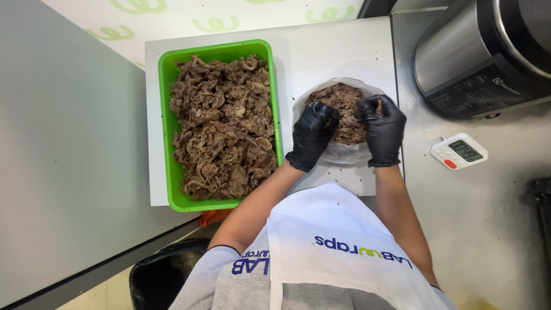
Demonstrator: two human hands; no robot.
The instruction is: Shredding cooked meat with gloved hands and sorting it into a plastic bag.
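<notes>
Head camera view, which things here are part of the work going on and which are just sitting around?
In use:
left hand
right hand
clear bag of shredded meat
green tray of meat
white board

Lying about:
white timer
steel cooker
black bin

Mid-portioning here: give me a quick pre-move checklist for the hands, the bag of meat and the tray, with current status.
1. Both gloves on: ok. Left hand and right hand wear black gloves.
2. Clear bag held open: ok, both hands grip its rim.
3. Shredded meat in bag: ok, it sits inside, none seen spilled beside it.
4. Green tray stocked: ok, piled with meat.
5. White board clean: not ok, small crumbs scattered.
6. Bag portion weight: cannot tell; the small white timer lies aside.
</notes>
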